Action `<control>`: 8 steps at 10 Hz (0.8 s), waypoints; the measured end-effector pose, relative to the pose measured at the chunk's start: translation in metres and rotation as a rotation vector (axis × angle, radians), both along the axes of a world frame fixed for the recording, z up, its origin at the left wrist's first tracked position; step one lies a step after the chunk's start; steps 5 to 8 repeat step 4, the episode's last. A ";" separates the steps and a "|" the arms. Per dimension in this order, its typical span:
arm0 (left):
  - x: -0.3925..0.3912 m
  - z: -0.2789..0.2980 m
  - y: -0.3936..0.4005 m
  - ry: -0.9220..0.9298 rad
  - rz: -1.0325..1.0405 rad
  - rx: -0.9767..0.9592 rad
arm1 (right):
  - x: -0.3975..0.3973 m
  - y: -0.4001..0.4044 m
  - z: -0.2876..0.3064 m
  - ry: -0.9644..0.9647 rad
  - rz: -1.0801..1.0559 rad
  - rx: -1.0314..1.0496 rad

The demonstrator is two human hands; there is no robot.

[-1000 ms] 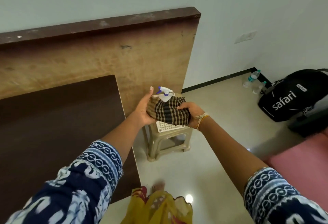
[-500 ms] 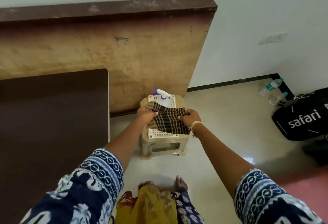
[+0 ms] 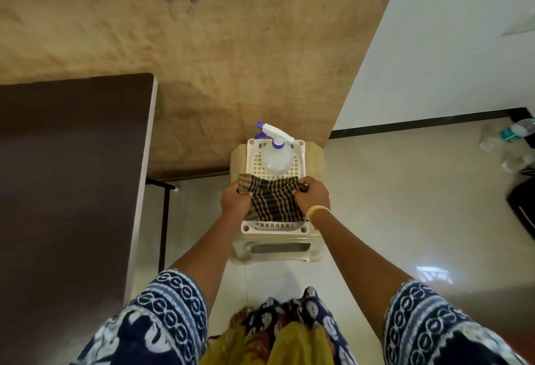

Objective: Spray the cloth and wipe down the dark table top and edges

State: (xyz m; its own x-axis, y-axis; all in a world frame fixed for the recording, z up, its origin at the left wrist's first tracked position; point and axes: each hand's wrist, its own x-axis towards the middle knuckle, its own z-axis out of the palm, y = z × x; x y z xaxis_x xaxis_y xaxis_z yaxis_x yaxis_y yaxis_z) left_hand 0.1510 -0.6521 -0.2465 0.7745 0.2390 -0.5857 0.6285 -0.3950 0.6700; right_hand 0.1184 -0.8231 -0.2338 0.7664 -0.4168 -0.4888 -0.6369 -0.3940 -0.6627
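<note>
A brown and black checked cloth (image 3: 270, 202) lies bunched on the white perforated top of a low beige plastic stool (image 3: 278, 244). My left hand (image 3: 235, 199) grips its left end and my right hand (image 3: 312, 195) grips its right end. Just behind the cloth on the stool stands a clear spray bottle (image 3: 276, 156) with a white and purple trigger head, its nozzle pointing left. The dark brown table top (image 3: 66, 179) with a pale edge fills the left side, beside my left arm.
A large wooden board (image 3: 220, 55) leans against the white wall behind the stool. Water bottles (image 3: 511, 137) and part of a black bag (image 3: 524, 205) lie on the tiled floor at the right. My feet and clothing show at the bottom.
The view has tilted down and closer to the stool. Both hands have lowered the cloth from in front of the spray bottle onto the stool top, and the bottle now stands uncovered behind it.
</note>
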 end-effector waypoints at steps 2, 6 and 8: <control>0.007 -0.053 0.014 -0.033 -0.085 0.079 | 0.005 0.002 -0.047 0.076 0.236 -0.169; -0.006 -0.045 0.026 -0.146 -0.193 0.160 | -0.001 0.006 -0.033 0.206 0.358 -0.384; -0.006 -0.045 0.026 -0.146 -0.193 0.160 | -0.001 0.006 -0.033 0.206 0.358 -0.384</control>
